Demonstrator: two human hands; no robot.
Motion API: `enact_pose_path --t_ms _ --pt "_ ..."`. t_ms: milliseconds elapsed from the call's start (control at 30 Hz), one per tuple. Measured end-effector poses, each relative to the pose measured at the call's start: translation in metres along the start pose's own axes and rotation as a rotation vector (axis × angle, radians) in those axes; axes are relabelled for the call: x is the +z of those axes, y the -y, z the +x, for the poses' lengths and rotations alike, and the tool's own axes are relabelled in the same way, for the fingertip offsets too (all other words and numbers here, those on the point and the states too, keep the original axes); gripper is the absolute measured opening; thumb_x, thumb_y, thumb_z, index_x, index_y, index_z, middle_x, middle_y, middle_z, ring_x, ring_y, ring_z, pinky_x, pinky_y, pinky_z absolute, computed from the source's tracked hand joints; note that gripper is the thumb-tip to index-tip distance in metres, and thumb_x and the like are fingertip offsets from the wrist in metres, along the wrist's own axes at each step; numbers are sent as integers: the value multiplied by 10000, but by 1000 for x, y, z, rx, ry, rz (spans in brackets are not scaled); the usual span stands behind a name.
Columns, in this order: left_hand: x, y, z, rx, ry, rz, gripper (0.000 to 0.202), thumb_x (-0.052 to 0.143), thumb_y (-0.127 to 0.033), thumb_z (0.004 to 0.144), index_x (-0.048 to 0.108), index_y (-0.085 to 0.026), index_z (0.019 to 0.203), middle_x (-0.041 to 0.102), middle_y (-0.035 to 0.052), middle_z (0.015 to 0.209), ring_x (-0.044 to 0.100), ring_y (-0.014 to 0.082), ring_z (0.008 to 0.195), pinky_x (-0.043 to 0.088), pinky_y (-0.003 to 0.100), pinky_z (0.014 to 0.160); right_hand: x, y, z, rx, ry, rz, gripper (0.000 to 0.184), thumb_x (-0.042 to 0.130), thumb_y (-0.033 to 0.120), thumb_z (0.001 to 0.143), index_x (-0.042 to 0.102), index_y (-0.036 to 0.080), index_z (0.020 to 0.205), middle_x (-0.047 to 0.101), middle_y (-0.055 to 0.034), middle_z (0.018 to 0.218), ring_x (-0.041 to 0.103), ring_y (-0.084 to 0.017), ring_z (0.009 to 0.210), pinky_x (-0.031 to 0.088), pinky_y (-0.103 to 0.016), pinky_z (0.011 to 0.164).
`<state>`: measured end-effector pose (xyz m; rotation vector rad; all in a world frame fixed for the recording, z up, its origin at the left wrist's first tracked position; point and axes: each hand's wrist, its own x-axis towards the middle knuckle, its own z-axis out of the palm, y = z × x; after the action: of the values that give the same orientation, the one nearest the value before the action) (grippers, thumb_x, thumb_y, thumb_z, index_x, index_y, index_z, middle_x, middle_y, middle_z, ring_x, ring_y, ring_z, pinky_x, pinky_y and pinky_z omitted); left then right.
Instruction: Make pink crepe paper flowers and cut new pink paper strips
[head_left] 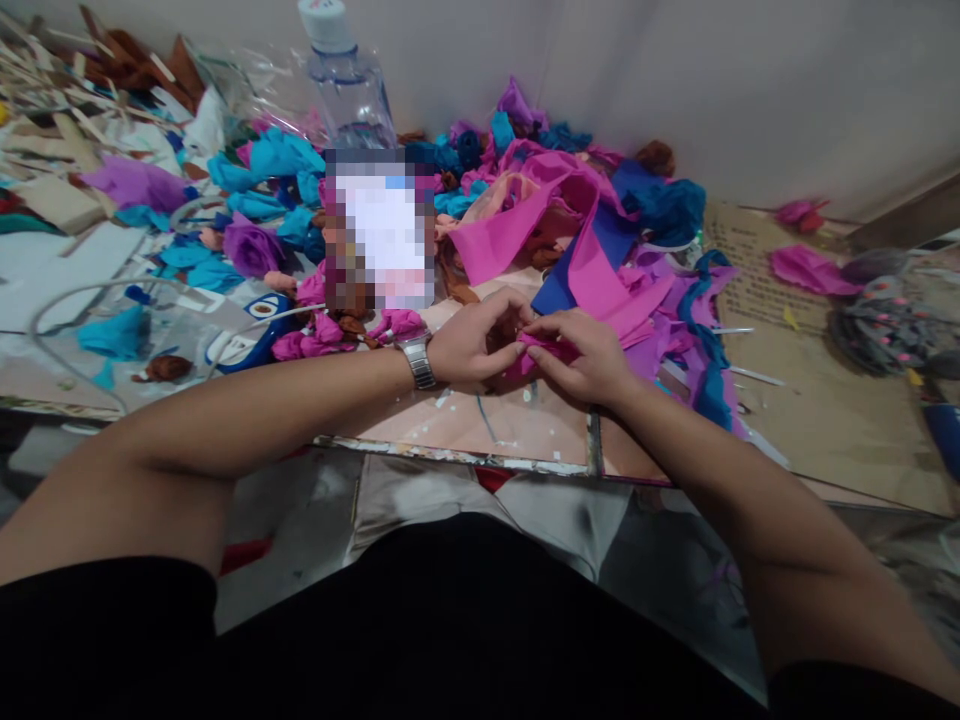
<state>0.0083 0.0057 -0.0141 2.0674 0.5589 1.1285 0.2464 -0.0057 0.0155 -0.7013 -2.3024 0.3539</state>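
Note:
Both hands meet over the near part of the table, their fingertips pinched together on a small piece of pink crepe paper. My left hand, with a metal watch at the wrist, closes thumb and forefinger on its left side. From the right, my right hand grips the same piece, its fingers curled over it. Part of the paper is hidden under the fingers. Just beyond the hands lie long pink paper strips and a dark blue sheet.
Several crumpled paper flowers, such as a purple one, crowd the left and back. A clear bottle stands behind a blurred-out lit screen. A white cable loops at left. Flattened cardboard and a dark round cluster lie right.

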Motion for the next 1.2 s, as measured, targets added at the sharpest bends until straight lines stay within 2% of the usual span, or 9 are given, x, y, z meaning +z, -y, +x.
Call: enact_pose_path --t_ms 167,367,633,833,1033,1200 --pt "0 0 1 11 12 -27 333 729 -347 958 517 -217 1180 648 22 929 629 142 752 507 280 692 1 -1 0 -43 11 -5 228 677 346 1024 720 256 1230 834 -74 1104 771 -261 985 563 -425 878" --pt "0 -2 1 14 41 10 303 705 -368 977 544 -214 1183 664 37 936 636 154 781 531 294 724 1 -1 0 -4 15 0 144 690 375 1008 718 247 1066 799 -54 927 727 -242 867 542 -414 837" --pt "-3 -7 3 43 38 127 241 684 -425 1005 604 -215 1092 682 44 910 611 156 755 497 299 704 1 0 0 -4 -58 13 50 686 302 977 681 253 985 758 -29 846 673 -220 750 531 -407 784" --pt "-3 -7 4 56 48 146 244 678 -441 1009 621 -214 1077 710 55 936 641 171 794 501 311 742 1 0 1 -7 -74 17 47 672 300 975 694 268 1001 776 -31 870 690 -226 757 551 -417 786" --pt "-4 -7 4 38 60 138 231 689 -423 1002 629 -211 1072 703 38 890 627 162 748 480 300 709 1 -2 1 -54 -66 19 128 655 258 983 722 275 1091 827 -39 977 752 -235 844 561 -424 827" --pt "-4 -9 4 -6 98 127 210 684 -398 999 643 -202 1061 685 15 830 615 151 705 445 286 678 1 -2 1 -95 -70 24 115 653 242 996 729 265 1078 832 -38 976 759 -228 859 559 -412 836"
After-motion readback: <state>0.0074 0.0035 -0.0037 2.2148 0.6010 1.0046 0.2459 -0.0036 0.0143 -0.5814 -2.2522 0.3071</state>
